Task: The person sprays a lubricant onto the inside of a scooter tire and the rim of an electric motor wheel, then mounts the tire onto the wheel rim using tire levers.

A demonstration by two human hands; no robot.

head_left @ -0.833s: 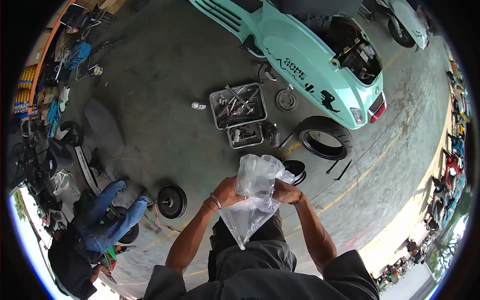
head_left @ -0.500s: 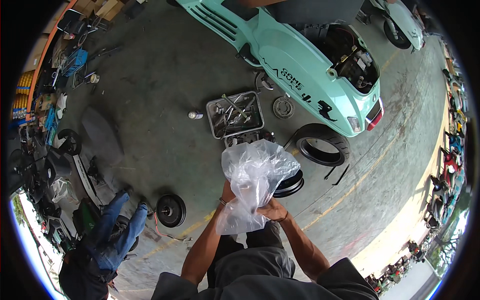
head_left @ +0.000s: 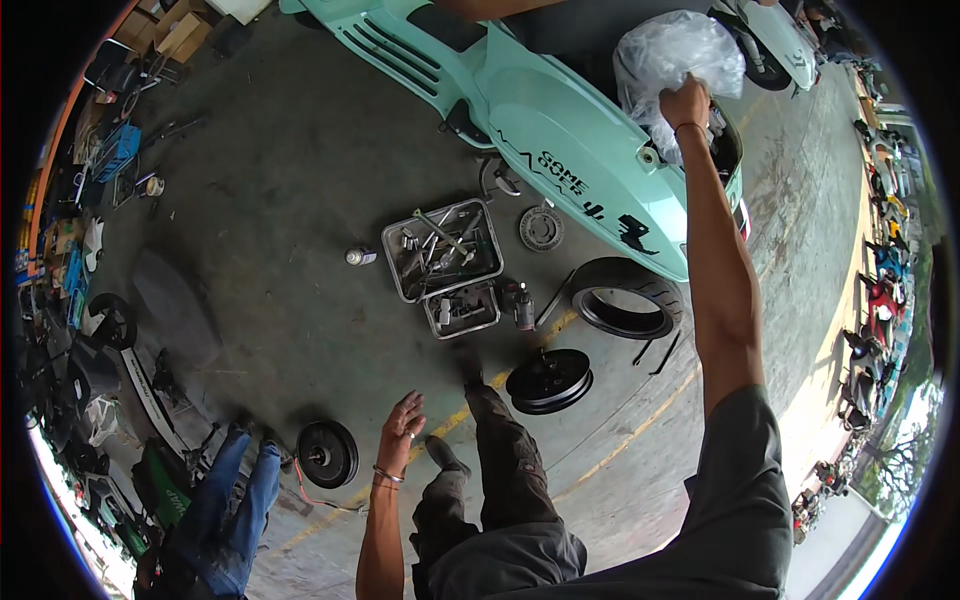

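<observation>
A clear plastic bag (head_left: 675, 55), crumpled and puffed out, hangs from my right hand (head_left: 687, 103), whose fingers are closed on it. My right arm stretches far forward, and the bag is over the open seat compartment of a mint-green scooter (head_left: 570, 130), covering most of the opening. My left hand (head_left: 403, 420) is low, above the floor beside my legs. Its fingers are loosely extended and it holds nothing. A bracelet circles that wrist.
Ahead on the floor are a metal tray of tools (head_left: 445, 250), a smaller tray (head_left: 462, 310), a dark bottle (head_left: 524, 308) and a white can (head_left: 360, 256). To the right lie a tyre (head_left: 628, 300) and a wheel (head_left: 550, 380). Another person (head_left: 220, 510) is at lower left by a wheel (head_left: 327, 454).
The bag has gone from both hands before my body to my right hand alone, forward and right over the scooter. My left hand has let go and dropped back. One leg has stepped forward.
</observation>
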